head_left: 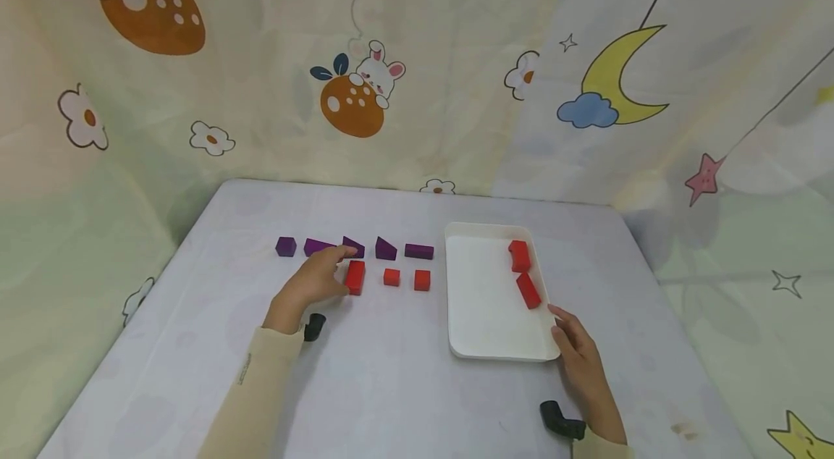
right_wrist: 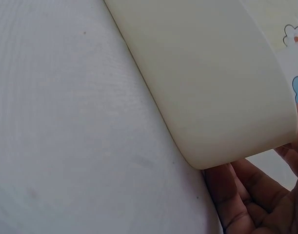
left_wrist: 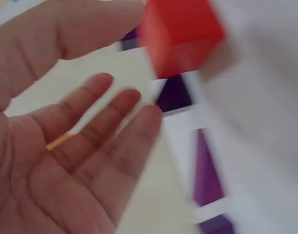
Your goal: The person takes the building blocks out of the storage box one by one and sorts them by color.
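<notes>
My left hand (head_left: 316, 278) is at a red rectangular block (head_left: 355, 278), fingers spread around it. In the left wrist view the thumb tip is right at the red block (left_wrist: 183, 39), while the other fingers stay extended and apart from it. My right hand (head_left: 583, 358) holds the white tray (head_left: 498, 347) by its near right corner, with the thumb at the rim. In the right wrist view its fingers (right_wrist: 227, 190) are against the tray's outer wall (right_wrist: 202, 87). Inside the tray lie a notched red block (head_left: 519, 256) and a red rectangular block (head_left: 528, 290).
Two small red cubes, one (head_left: 391, 277) left of the other (head_left: 422, 280), continue the near row. Behind runs a row of purple blocks, from a purple piece (head_left: 285, 247) at left to a purple bar (head_left: 419, 251) beside the tray. A patterned curtain (head_left: 449, 82) hangs behind the table.
</notes>
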`<state>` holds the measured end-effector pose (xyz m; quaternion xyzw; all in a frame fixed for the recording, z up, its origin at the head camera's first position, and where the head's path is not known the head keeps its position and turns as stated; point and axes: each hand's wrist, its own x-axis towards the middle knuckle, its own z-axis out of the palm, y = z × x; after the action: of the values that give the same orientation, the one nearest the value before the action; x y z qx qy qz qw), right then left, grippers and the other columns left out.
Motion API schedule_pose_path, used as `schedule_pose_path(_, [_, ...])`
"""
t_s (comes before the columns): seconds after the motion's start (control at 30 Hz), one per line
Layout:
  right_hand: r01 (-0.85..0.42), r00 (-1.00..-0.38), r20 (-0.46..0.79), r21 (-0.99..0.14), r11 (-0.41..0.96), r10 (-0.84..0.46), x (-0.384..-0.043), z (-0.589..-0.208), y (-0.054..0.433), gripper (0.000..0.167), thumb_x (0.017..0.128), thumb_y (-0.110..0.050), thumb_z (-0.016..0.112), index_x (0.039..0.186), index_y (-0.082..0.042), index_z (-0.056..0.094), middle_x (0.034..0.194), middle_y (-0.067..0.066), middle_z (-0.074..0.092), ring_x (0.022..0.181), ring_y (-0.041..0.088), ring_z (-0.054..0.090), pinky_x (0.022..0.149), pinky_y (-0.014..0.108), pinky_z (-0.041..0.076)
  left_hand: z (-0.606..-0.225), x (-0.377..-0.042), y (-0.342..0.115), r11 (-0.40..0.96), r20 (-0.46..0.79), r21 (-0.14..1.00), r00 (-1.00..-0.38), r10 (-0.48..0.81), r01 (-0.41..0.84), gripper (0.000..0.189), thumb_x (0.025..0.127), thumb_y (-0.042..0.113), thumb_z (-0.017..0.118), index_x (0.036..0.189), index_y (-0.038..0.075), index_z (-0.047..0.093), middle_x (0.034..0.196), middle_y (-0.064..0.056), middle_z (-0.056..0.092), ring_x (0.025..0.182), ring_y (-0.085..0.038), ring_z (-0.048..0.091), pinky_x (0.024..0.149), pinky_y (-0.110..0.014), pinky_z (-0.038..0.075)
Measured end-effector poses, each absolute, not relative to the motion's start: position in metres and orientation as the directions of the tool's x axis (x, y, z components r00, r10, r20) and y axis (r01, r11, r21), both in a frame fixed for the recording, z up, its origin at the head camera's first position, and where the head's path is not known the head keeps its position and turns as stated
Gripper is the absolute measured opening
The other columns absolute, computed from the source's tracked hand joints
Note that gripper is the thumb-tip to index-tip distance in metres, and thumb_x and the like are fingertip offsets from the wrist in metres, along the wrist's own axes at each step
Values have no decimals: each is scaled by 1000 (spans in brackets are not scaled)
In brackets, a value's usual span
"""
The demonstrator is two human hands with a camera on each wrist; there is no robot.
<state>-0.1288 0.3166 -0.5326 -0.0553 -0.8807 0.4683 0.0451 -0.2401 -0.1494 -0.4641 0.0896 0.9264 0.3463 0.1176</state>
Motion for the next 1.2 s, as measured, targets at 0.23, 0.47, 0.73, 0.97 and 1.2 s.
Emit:
schedule_pose_path(0.23, [55,-989,31,-831,554,144,-129,-531,318,42,116,-13,49,156,0,50,153,37,52,139,54,54,91,-3,33,-440,-237,-117,686,-48,698,-944,328,203,60,97,9,81,153,5,60,156,-22,57,143,-46,53,114,-62,49])
schedule_pose_path(0.47, [35,-989,51,-832,554,139,-129,-531,320,42,115,-12,49,156,1,50,150,37,55,134,52,57,92,0,36,-442,-250,-50,478,75,830,-907,415,287,52,99,10,80,148,6,65,151,-15,63,138,-40,61,114,-53,52])
schedule_pose_path(0.73, [63,-987,29,-833,550,157,-127,-529,318,42,115,-14,50,155,-1,51,146,35,58,130,49,59,92,3,39,-443,-272,28,263,131,919,-856,501,294,50,102,10,76,150,3,61,151,-18,63,139,-37,61,115,-38,51])
schedule_pose_path(0.97, [113,-984,-15,-828,550,180,-125,-529,318,43,116,-17,50,156,-4,51,147,33,58,131,45,59,93,4,37,-451,-295,87,113,122,973,-866,485,201,46,106,9,69,151,3,60,150,-20,62,140,-35,60,110,-31,55])
schedule_pose_path(1.2, [74,-986,20,-831,551,164,-127,-532,316,42,115,-16,51,155,-4,52,141,30,61,122,41,60,93,9,45,-481,-314,127,86,32,993,-907,420,75,46,106,11,69,151,7,61,149,-14,64,136,-24,63,108,-30,56])
